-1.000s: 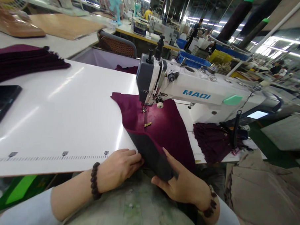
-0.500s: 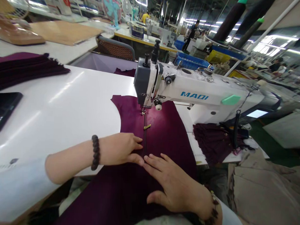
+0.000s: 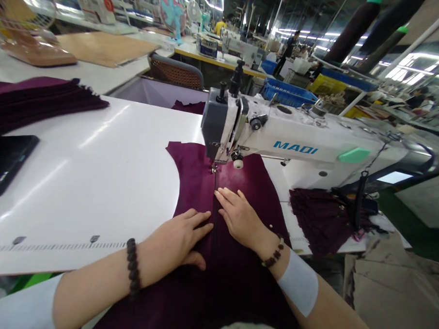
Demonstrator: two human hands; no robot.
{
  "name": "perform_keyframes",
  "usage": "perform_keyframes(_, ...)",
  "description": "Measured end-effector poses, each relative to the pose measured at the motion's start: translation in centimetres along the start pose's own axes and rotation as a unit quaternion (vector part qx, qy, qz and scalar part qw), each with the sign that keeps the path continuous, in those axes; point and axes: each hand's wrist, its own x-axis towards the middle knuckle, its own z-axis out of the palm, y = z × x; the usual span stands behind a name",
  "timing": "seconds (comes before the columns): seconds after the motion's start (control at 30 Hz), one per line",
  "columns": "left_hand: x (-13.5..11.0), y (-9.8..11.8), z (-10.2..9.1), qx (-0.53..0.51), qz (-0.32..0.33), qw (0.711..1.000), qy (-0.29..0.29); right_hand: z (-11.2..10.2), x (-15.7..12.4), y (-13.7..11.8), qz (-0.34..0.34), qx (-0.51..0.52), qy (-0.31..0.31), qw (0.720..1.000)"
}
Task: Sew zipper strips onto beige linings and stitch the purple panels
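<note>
A dark purple fabric piece (image 3: 195, 175) lies under the presser foot (image 3: 214, 168) of a white sewing machine (image 3: 264, 135) and drapes toward my lap. A narrow dark zipper (image 3: 215, 232) runs down it from the foot. My left hand (image 3: 182, 235) rests on the fabric left of the zipper, fingers stretched out and thumb apart. My right hand (image 3: 241, 216) lies on the right side, its fingers extended and fingertips on the zipper a little below the foot. The brass zipper pull is mostly hidden at those fingertips.
Stacked purple pieces (image 3: 43, 103) and a dark phone-like slab (image 3: 6, 162) lie on the table's left. Gathered purple pieces (image 3: 319, 215) sit right of the machine, with grey-brown cloth (image 3: 396, 288) below. A blue crate (image 3: 290, 93) stands behind.
My right hand has moved up along the zipper to where the brass pull showed. My left hand has shifted slightly down and left, its thumb now apart from the right hand.
</note>
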Motion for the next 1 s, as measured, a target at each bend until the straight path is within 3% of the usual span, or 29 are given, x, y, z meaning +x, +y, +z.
perform_keyframes(0.2,-0.4,1.1,1.7,0.067,-0.022,0.994,0.081,0.2,-0.5,0.0,-0.001,-0.002,0.017,1.000)
perform_keyframes(0.33,-0.9,1.3,3.3,0.097,-0.002,0.987,0.125,0.0,-0.5,-0.1,0.009,-0.008,0.014,1.000)
perform_keyframes(0.67,-0.7,0.6,3.5,0.112,0.020,0.989,0.094,-0.3,0.0,-0.3,0.033,-0.019,-0.010,0.999)
perform_keyframes(1.0,0.2,1.9,3.7,0.119,-0.015,0.988,0.099,-0.3,0.2,0.9,-0.004,-0.016,0.005,1.000)
